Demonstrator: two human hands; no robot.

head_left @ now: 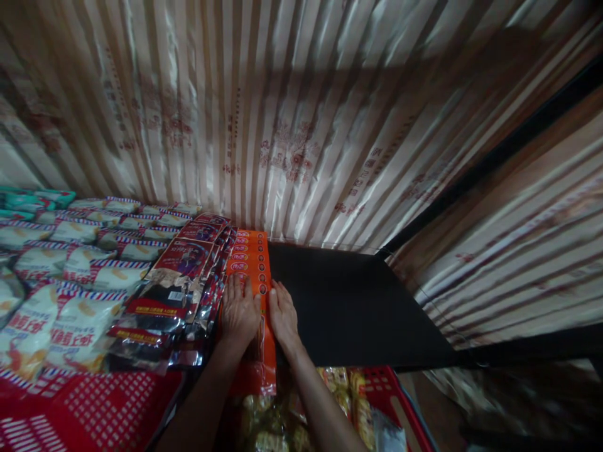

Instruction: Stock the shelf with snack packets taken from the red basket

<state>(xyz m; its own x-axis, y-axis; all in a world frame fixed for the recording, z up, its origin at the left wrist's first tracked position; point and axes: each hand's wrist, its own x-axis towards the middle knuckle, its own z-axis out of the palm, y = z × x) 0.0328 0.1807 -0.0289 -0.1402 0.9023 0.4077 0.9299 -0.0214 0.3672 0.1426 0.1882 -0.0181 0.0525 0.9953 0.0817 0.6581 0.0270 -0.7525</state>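
A row of overlapping orange snack packets [252,245] runs from the back of the black shelf [358,307] to its front edge, the nearest packet hanging a little over it. My left hand [239,307] lies flat on top of the packets with its fingers stretched forward. Against their right edge rests my right hand [283,314], fingers straight and close together, the palm turned toward the packets. Neither hand grips anything. Immediately left of the orange row is a stack of dark red and black foil packets [181,270].
Rows of white snack bags [89,320] fill the shelf's left side, with green packets [38,199] behind. Below the front edge are red baskets [117,402], one holding yellowish packets [264,420]. A patterned curtain [292,125] hangs behind; a black post [494,150] slants at right.
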